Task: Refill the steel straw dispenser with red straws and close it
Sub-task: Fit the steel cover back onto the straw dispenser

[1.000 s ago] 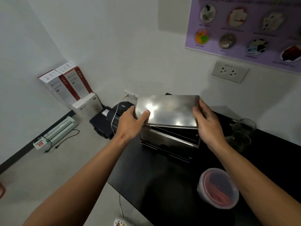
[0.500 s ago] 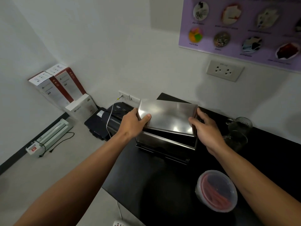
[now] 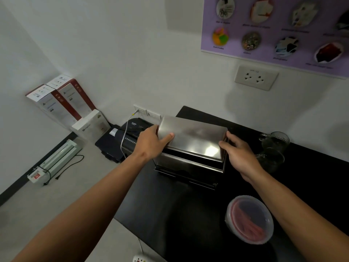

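Note:
The steel straw dispenser (image 3: 188, 167) stands on the black table (image 3: 179, 214). Its flat steel lid (image 3: 192, 137) rests over the top of the box. My left hand (image 3: 151, 142) grips the lid's left end, thumb lying on its top face. At the lid's right end my right hand (image 3: 239, 154) holds on with fingers curled around the edge. A round clear plastic tub (image 3: 249, 220) with a lid on holds red straws and sits near the table's front right.
Two clear glasses (image 3: 273, 148) stand just right of the dispenser. Left of the table, a black shredder (image 3: 132, 137) with a white cable sits on the floor, with white and red boxes (image 3: 60, 103) against the wall. A wall socket (image 3: 255, 77) is behind the table.
The lid has come down from a raised, tilted position onto the dispenser's top. Both hands stayed on its ends and moved down with it.

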`<state>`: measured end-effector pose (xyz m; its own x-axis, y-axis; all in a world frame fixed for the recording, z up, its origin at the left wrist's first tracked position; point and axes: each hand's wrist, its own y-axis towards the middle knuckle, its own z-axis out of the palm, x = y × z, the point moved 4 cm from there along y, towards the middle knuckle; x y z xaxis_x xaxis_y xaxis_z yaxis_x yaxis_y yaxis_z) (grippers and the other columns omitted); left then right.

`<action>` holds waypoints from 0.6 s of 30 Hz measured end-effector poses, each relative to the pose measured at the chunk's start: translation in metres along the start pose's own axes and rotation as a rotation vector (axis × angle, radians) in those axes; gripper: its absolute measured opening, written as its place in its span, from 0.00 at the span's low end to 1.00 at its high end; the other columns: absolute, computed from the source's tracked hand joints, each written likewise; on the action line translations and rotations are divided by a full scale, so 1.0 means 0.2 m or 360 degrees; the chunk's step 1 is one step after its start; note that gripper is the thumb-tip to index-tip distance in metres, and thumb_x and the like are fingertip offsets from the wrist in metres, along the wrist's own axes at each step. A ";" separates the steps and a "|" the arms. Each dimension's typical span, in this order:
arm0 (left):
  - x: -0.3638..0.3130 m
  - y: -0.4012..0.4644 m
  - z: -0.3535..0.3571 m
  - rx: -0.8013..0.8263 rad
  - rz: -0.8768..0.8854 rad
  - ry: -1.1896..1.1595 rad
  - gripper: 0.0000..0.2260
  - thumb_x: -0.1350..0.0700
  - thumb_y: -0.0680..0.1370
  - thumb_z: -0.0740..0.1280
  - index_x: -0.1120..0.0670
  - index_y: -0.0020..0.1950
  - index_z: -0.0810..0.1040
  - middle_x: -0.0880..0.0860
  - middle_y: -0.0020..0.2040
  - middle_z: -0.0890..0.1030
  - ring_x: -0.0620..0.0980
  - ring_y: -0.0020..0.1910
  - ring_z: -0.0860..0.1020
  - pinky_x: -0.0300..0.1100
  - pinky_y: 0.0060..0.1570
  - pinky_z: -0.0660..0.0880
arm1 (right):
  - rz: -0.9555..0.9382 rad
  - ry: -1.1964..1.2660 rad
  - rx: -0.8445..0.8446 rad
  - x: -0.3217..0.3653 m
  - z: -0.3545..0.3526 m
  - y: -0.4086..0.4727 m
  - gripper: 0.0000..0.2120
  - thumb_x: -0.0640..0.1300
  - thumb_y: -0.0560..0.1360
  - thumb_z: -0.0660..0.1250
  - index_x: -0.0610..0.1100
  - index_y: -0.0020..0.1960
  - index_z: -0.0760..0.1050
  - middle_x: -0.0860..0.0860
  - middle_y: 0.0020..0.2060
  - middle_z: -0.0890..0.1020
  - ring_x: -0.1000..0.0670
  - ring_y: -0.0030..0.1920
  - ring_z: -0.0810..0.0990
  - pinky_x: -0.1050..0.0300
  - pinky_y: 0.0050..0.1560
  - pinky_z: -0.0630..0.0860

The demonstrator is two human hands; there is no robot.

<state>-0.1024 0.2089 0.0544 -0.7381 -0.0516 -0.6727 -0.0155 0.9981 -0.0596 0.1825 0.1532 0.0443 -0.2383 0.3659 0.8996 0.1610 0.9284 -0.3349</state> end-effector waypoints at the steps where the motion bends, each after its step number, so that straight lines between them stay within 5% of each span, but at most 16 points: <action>1: 0.00 0.00 0.00 -0.0014 0.0004 -0.0022 0.19 0.42 0.79 0.71 0.53 0.62 0.82 0.45 0.47 0.83 0.47 0.47 0.82 0.41 0.49 0.78 | -0.0002 -0.0009 0.0010 0.00 0.00 -0.01 0.31 0.47 0.83 0.67 0.50 0.82 0.61 0.50 0.80 0.66 0.49 0.79 0.65 0.60 0.68 0.61; 5: 0.03 -0.02 0.02 -0.0041 0.0003 -0.0120 0.17 0.43 0.79 0.71 0.51 0.62 0.82 0.40 0.41 0.80 0.36 0.39 0.77 0.33 0.40 0.72 | -0.0018 -0.0031 0.0035 0.00 0.01 -0.04 0.34 0.49 0.82 0.68 0.51 0.83 0.58 0.50 0.80 0.66 0.48 0.79 0.65 0.59 0.67 0.62; 13: 0.06 -0.08 0.05 0.0089 0.0077 -0.0331 0.18 0.46 0.80 0.72 0.48 0.69 0.78 0.38 0.52 0.83 0.25 0.47 0.80 0.21 0.43 0.74 | -0.0022 -0.0013 0.0030 -0.03 -0.02 -0.05 0.34 0.49 0.81 0.69 0.52 0.83 0.59 0.50 0.80 0.67 0.48 0.79 0.65 0.59 0.68 0.62; 18: 0.06 -0.09 0.05 0.0097 0.0103 -0.0371 0.21 0.45 0.79 0.72 0.48 0.71 0.76 0.39 0.53 0.83 0.33 0.50 0.82 0.26 0.45 0.77 | -0.0013 0.0030 0.0039 -0.08 -0.01 -0.06 0.34 0.49 0.81 0.70 0.53 0.82 0.60 0.51 0.79 0.67 0.49 0.78 0.66 0.57 0.70 0.65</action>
<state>-0.1051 0.1906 0.0398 -0.5608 -0.0009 -0.8279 0.0726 0.9961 -0.0502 0.1868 0.1359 0.0357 -0.2217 0.3570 0.9074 0.1357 0.9328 -0.3338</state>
